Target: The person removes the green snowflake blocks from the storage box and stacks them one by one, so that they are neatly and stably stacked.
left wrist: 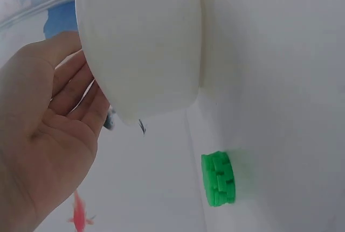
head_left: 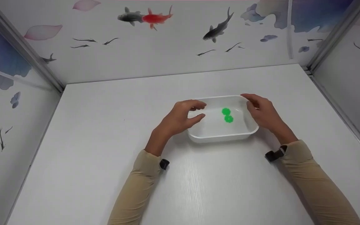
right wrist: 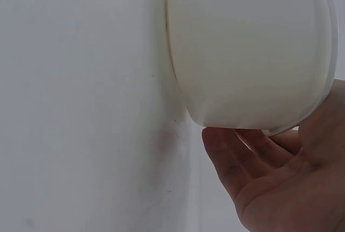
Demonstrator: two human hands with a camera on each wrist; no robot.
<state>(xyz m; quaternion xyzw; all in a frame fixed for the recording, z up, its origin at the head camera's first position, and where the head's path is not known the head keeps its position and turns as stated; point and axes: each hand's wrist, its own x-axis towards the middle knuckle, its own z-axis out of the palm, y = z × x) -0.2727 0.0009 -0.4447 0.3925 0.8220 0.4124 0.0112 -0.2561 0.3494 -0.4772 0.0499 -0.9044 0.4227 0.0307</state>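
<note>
A white rectangular plastic tub stands on the table in the head view. Two small green scalloped discs lie on its floor, edge to edge. My right hand grips the tub at its far right corner, thumb inside the rim and fingers outside; the right wrist view shows those fingers against the outer end wall. Over the left rim hovers my left hand, thumb and fingers spread apart with nothing between them. In the left wrist view, a green notched stack rests beside the tub, hidden in the head view.
The white table extends around the tub, widest to the left. Panels printed with fish rise at the back and both sides. Metal posts stand at the rear corners.
</note>
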